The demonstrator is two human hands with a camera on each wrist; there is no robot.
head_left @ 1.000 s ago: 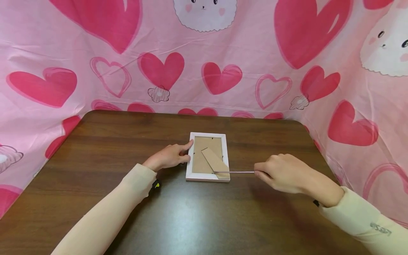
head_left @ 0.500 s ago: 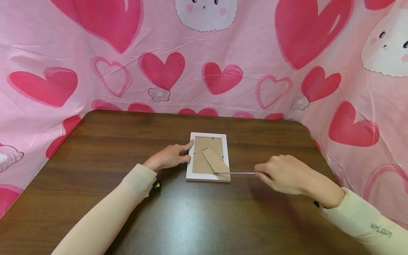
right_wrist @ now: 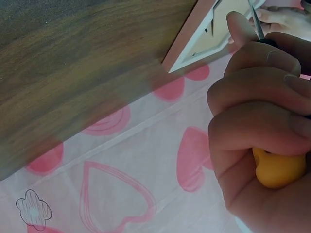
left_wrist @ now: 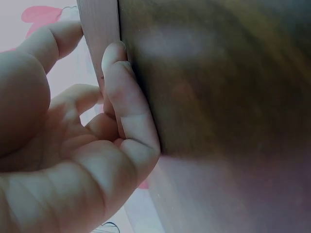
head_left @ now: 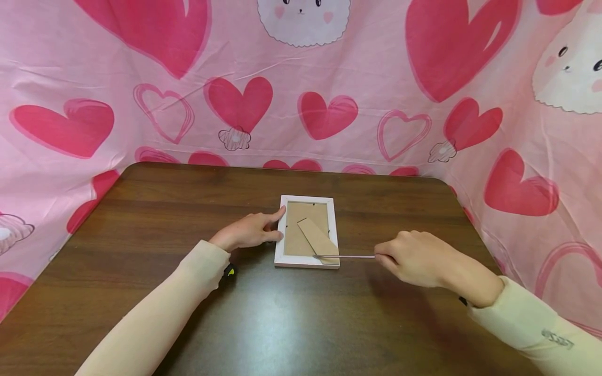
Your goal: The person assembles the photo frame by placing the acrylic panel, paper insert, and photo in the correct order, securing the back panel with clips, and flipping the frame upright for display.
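Note:
A white picture frame [head_left: 293, 259] lies face down on the table, its brown backboard [head_left: 301, 209] facing up. A slanted stand leg [head_left: 316, 237] lies across the backboard. My left hand [head_left: 246, 230] rests against the frame's left edge, index finger and thumb touching it; the left wrist view shows fingertips along the frame's side [left_wrist: 99, 29]. My right hand [head_left: 418, 259] grips a screwdriver [head_left: 350, 256], its yellow handle end [right_wrist: 279, 167] showing in the right wrist view. The screwdriver's thin shaft lies level over the stand's lower end, the tip near the backboard's bottom edge.
The dark wooden table [head_left: 197, 193] extends around the frame on all sides. Pink cloth [head_left: 357, 62] with hearts hangs behind the table and along both its sides.
The screwdriver tip has dropped very slightly toward the frame's lower edge, and my right hand has shifted a little with it. My left thumb sits slightly straighter against the frame.

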